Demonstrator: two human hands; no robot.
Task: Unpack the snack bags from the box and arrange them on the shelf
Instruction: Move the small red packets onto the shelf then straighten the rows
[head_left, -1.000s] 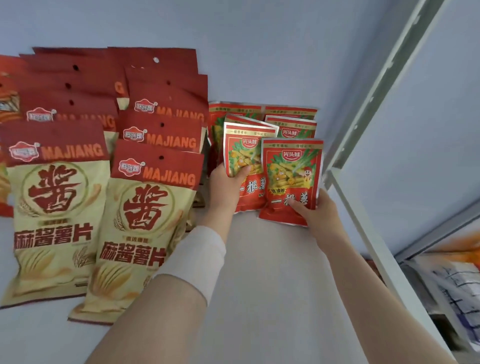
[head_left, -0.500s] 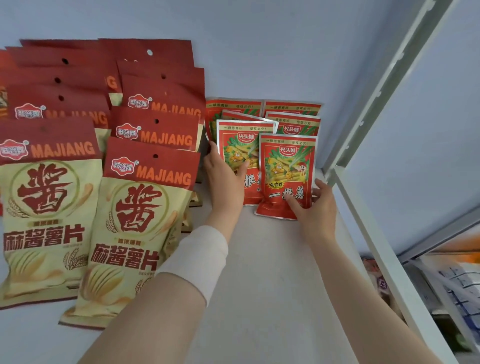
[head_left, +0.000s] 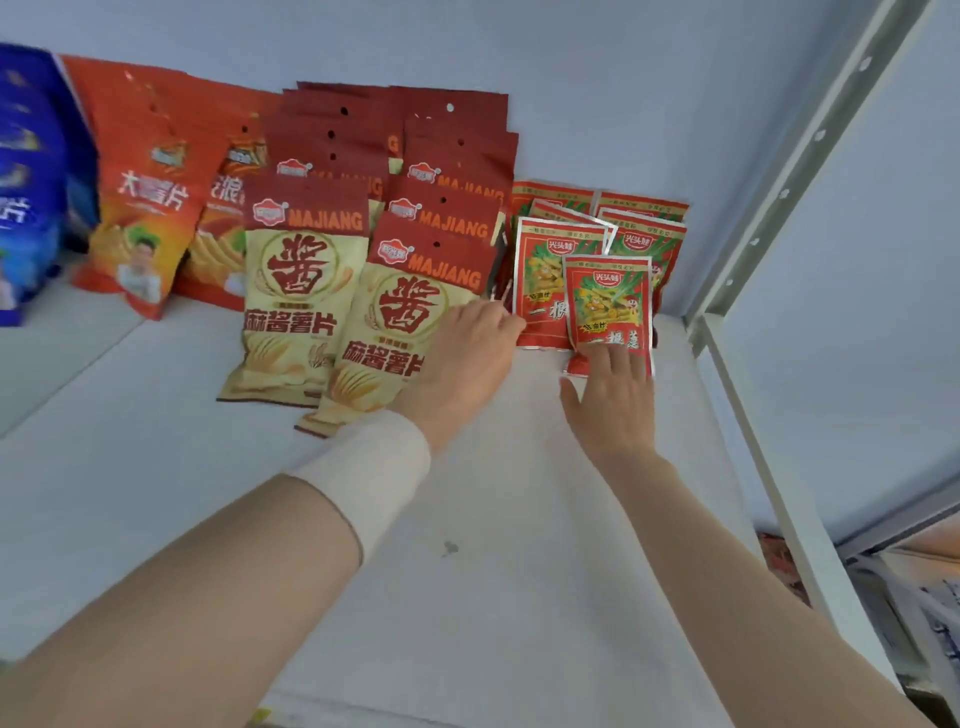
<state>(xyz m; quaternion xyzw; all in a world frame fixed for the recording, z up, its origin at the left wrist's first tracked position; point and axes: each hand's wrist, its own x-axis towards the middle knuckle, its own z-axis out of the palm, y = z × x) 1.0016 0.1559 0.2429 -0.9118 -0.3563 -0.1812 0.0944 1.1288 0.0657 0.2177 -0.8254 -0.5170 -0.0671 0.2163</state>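
Several small red snack bags stand in rows at the back right of the white shelf (head_left: 467, 571). The front one (head_left: 608, 306) leans upright, and my right hand (head_left: 613, 405) rests its straight fingers on the bag's lower edge. Just left of it stands another small red bag (head_left: 540, 280). My left hand (head_left: 467, 353) sits beside that bag, its loosely curled fingertips at the bag's lower left edge, holding nothing that I can see. The box is out of view.
Cream and dark red MAJIANG chip bags (head_left: 410, 312) stand in two rows left of my left hand. Orange chip bags (head_left: 145, 208) and a blue bag (head_left: 26, 182) fill the far left. The grey shelf upright (head_left: 779, 182) and side rail (head_left: 753, 441) bound the right.
Both hands have drawn back from the small red bags. The left hand released its bag, and the right hand's grip became flat fingers on the front bag. The view shifted left.
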